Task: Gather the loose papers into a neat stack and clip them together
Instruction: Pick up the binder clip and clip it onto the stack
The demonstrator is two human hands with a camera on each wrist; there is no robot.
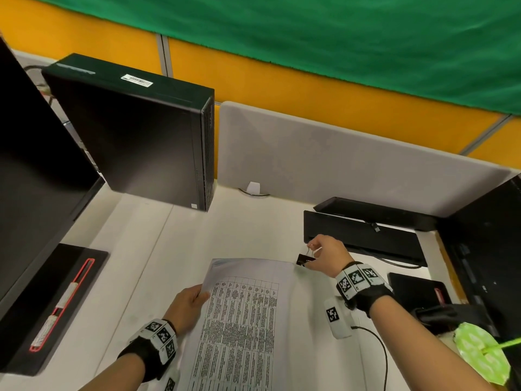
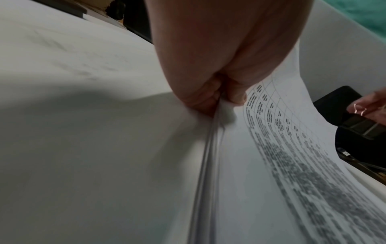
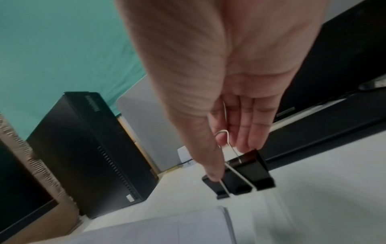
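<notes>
The left hand (image 1: pixel 189 303) pinches the stack of papers (image 1: pixel 242 320) at its left edge, lifted off the desk (image 1: pixel 158 249). The right hand (image 1: pixel 328 253) pinches a black binder clip (image 1: pixel 305 260) by its wire handles, just beside the stack's far right corner, nearest that hand.

Papers (image 1: pixel 242 320) on desk (image 1: pixel 146 263) — clip (image 1: pixel 305 260) right of corner.

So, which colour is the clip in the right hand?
The clip is black with silver wire handles, clearest in the right wrist view.
</notes>
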